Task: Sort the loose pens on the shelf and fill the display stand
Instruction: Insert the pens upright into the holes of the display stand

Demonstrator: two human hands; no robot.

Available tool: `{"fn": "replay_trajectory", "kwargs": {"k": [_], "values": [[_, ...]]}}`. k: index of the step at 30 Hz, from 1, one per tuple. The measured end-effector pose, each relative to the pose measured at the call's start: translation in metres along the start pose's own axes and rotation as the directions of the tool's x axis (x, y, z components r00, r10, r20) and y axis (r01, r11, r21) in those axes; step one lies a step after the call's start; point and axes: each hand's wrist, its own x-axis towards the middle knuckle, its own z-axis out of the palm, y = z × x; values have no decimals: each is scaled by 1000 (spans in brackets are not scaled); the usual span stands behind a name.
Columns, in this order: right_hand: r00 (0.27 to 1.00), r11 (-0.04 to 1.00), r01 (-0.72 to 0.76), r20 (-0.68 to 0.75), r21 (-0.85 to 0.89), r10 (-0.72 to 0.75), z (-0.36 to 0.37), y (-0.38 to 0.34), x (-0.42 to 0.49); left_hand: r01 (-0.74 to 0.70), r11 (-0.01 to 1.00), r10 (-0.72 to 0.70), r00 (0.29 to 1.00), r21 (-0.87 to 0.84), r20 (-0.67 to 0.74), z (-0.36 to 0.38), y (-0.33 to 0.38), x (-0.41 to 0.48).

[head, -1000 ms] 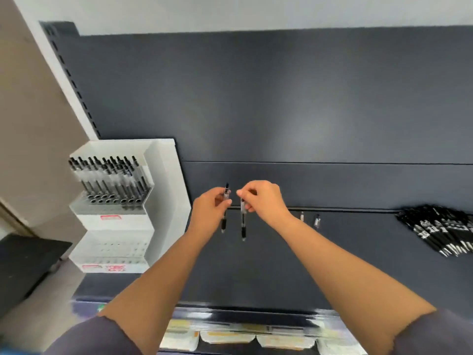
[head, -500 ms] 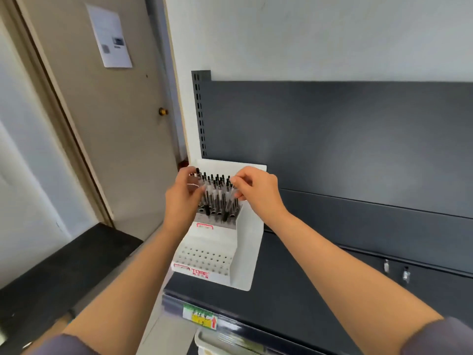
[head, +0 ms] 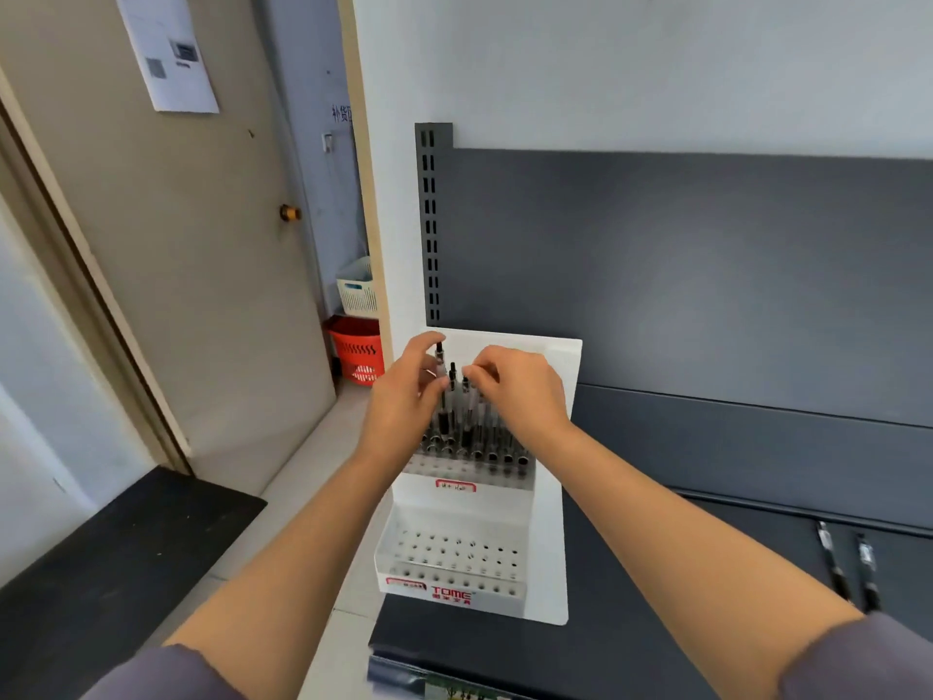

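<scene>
The pen (head: 439, 357) pinched in my left hand (head: 404, 401) stands upright over the display stand's (head: 551, 497) crowded upper tier. My right hand (head: 522, 391) pinches a second pen (head: 465, 386) just beside it. If I miss a hole, the tip could skid, knock neighbours askew, or drop onto the shelf (head: 580, 659), where two loose pens (head: 832, 563) wait well apart.

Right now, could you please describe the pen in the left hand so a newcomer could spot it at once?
Find the dark shelf; at its left end stands a white display stand. In its upper tier's row of clear pens, look toward the left end, where the left hand pinches one pen. Its black top stands higher than every neighbour's.
</scene>
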Motion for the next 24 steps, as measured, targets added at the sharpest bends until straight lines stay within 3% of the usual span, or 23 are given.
{"fn": "replay_trajectory", "kwargs": {"k": [2, 6, 15, 24], "values": [[996, 969, 71, -39, -238, -83, 6, 0, 3, 1, 1000, 0, 1000, -18, 16, 2, -6, 0], [993, 932, 111, 5, -344, -117, 16, 1, 8, 0, 999, 0, 1000, -32, 18, 5, -12, 0], [996, 956, 68, -43, -285, -84, 26, 4, 7, 2, 999, -6, 995, 38, 103, 12, -20, 1], [989, 961, 137, -18, -239, -146, 25, 9, 11, -9, 985, -12, 993, 173, 117, 19, -27, -15]]}}
